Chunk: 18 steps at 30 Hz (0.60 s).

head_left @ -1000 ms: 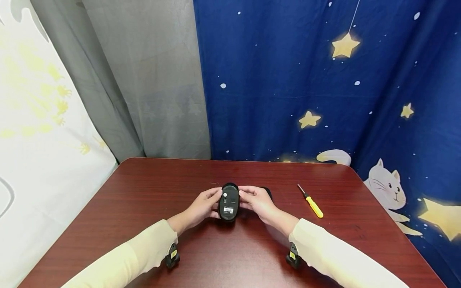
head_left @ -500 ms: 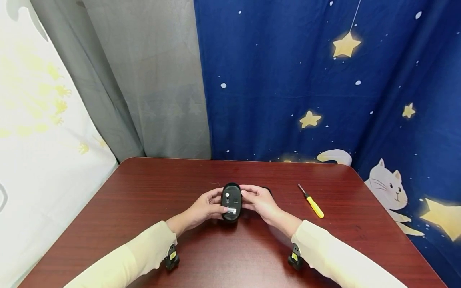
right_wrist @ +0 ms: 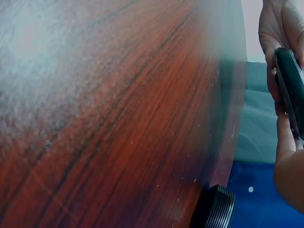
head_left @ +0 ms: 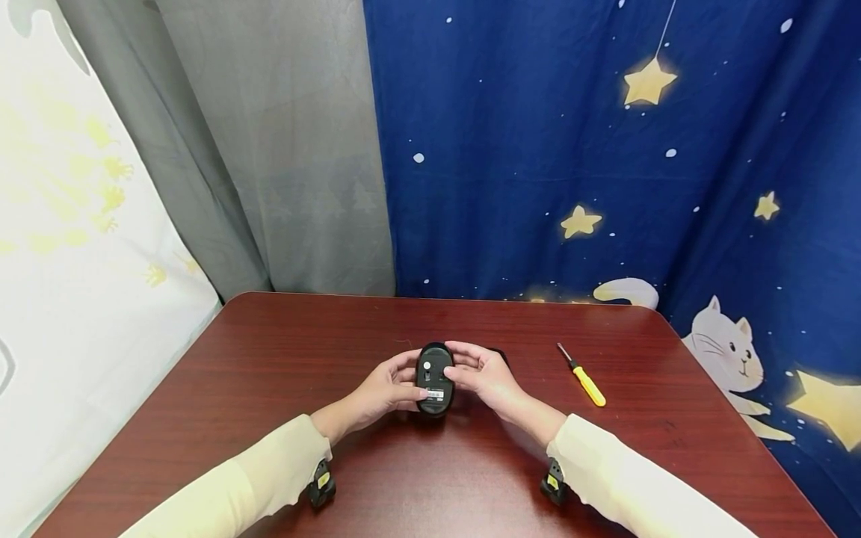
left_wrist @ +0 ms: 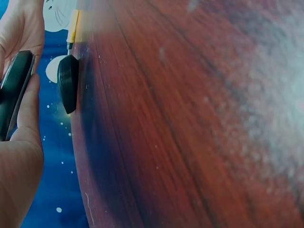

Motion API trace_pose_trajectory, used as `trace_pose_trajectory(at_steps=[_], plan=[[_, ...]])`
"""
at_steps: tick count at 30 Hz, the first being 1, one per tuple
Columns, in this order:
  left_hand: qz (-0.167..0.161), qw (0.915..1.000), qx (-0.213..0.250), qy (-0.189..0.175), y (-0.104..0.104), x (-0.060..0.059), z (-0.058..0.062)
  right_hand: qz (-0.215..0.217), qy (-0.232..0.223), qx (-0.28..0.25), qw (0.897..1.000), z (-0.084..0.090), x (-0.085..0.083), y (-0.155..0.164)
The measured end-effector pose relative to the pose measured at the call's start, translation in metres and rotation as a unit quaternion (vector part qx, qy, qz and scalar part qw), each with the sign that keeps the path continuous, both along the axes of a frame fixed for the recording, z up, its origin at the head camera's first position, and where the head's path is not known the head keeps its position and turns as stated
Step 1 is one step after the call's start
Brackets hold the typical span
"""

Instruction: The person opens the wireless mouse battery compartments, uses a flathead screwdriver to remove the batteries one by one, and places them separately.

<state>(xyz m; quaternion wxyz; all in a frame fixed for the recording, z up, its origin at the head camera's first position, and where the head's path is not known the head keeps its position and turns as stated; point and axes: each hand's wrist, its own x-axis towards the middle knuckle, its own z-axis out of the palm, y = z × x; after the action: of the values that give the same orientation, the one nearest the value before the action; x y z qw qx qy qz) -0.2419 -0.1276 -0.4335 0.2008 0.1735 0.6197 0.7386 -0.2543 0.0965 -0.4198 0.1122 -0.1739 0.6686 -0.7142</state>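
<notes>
A black computer mouse (head_left: 433, 379) is held above the table with its underside facing up, showing a white label and a small round pale spot. My left hand (head_left: 374, 390) grips its left side, thumb on the underside by the label. From the other side my right hand (head_left: 492, 382) holds it, thumb lying over the upper part of the underside. Both wrist views show the mouse (left_wrist: 15, 92) edge-on between the hands. Behind my right hand a black piece with a ribbed side (right_wrist: 219, 209) sits on the table, mostly hidden in the head view.
To the right on the brown wooden table (head_left: 303, 329) lies a screwdriver (head_left: 588, 385) with a yellow handle, its tip pointing away. A blue curtain with stars (head_left: 504, 149) and a grey curtain (head_left: 289, 149) hang beyond the far edge.
My left thumb has slid down from the mouse's upper left edge to near the label. My right thumb has moved from the edge onto the underside. The mouse has shifted slightly right.
</notes>
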Motion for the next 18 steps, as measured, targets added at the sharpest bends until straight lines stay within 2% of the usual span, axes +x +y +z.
trace_pose_trajectory(at_steps=[6, 18], plan=[[-0.003, 1.0, 0.002, 0.003, 0.0008, 0.002, 0.0, 0.01, 0.037, 0.011, 0.999, 0.0009, -0.0003, -0.0003], [-0.014, 0.9999, 0.002, -0.005, 0.0019, 0.0065, 0.001, 0.023, 0.048, 0.032, 0.998, 0.0045, 0.0043, 0.0022]])
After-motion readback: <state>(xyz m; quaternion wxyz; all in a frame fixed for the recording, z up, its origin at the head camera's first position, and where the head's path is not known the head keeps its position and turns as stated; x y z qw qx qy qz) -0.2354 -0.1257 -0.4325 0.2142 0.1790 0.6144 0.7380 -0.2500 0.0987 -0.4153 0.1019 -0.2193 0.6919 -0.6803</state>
